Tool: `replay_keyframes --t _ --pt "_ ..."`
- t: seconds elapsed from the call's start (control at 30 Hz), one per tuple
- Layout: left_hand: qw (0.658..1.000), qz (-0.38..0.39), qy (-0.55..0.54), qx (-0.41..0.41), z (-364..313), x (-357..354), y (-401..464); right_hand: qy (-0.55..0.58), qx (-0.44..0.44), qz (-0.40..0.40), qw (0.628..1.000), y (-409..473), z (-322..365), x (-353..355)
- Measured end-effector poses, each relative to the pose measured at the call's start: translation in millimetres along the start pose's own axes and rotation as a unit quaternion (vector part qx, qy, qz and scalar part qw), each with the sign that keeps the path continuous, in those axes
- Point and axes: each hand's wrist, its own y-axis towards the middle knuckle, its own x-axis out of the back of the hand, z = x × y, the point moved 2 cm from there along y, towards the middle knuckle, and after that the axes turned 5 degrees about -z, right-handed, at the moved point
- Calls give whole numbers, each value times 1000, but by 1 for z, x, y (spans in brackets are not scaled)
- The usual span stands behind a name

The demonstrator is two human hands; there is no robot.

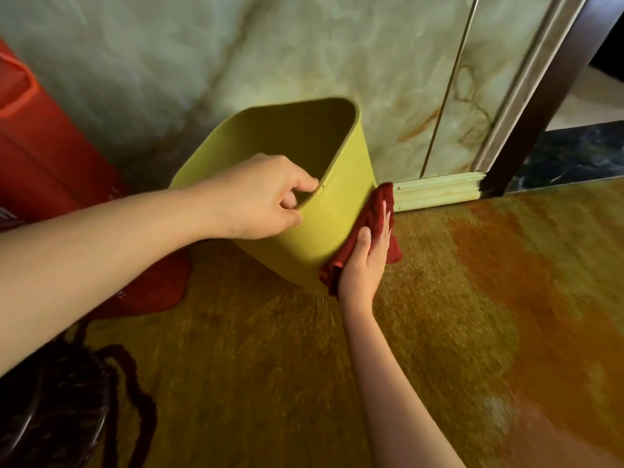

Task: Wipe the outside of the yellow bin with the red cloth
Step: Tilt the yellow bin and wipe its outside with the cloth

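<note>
A: Fingers first. Left hand (260, 197): fingers hooked over the near rim of the yellow bin (317, 211), thumb outside, pinching the wall. Right hand (366, 261): fingers straight and pressed together, palm flat on the red cloth (368, 238), holding it against the bin's right outer wall.

B: Bin position?

A: Centre frame, tilted, mouth toward 11 o'clock, near the marble wall panel (304, 45). I cannot tell whether its base touches the floor (439, 332).

B: Risks?

A: Probably three. Only a rim pinch steadies it, so a hard sideways stroke could twist the bin out of the left hand. The cloth is bunched with loose ends at 12 and 5 o'clock; it may slip from under the palm. Pushing toward 1 o'clock could knock the knuckles on the skirting moulding (439, 190).

B: Room?

A: Open floor from 3 to 6 o'clock. Tight at 12; red container (50, 153) crowds 9 o'clock.
</note>
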Motion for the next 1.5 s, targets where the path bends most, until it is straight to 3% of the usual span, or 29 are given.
replay_keyframes --t 0.13,0.2,0.3,0.4,0.53,0.6,0.83,0.93,1.03,1.1,1.3,1.43,1.5 --pt "999 -23 -6 -35 -18 -7 0 55 -208 52 975 -10 -37 1" --pt "999 -31 0 -28 -19 -16 4 88 -262 84 957 -24 -44 -6" --pt "999 -18 1 32 1 -26 -7 83 -255 133 954 -43 -48 -18" --pt "998 -7 -54 27 25 -13 -28 65 -255 165 951 -46 -44 -27" --pt "992 78 103 9 68 14 -72 55 -259 189 946 -49 -32 -24" --pt "991 75 109 -33 81 18 -93 52 -258 194 945 -53 -22 -20" --pt "979 128 129 -97 83 10 -95 115 -109 216 964 -42 24 -32" --pt "977 140 120 -104 75 1 -85 80 -206 220 950 -40 -9 -22" --pt "978 159 106 -88 68 -1 -79 -4 -334 241 911 -67 -49 -2" --pt "978 162 108 -69 69 1 -82 -21 -364 242 899 -89 -55 10" --pt "995 21 93 -10 65 -12 -113 18 -237 218 946 -122 -13 27" --pt "972 -224 43 -51 48 -24 -162 19 -188 219 957 -145 8 34" --pt "958 -285 -31 2 43 -43 -191 30 -186 220 957 -155 16 37"
